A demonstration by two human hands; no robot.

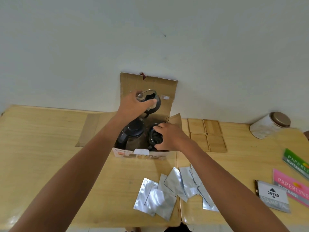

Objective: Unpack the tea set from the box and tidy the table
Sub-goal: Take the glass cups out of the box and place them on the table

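An open cardboard box (142, 154) stands on the wooden table near the wall, its lid flap (148, 84) upright behind it. My left hand (133, 104) is shut on a glass cup with a black base (150, 99), lifted above the box. Lower down, my right hand (168, 136) grips a second glass cup (154, 137) that sits inside the box at its right. A glass teapot with a black lid (133, 131) rests in the left half of the box.
Four wooden coasters (207, 134) lie in a square right of the box. Several silver foil sachets (173, 188) are scattered in front. A white jar with a brass lid (269, 125) lies at far right, and paper packs and a stamp-pad box (274, 196) sit near the right edge.
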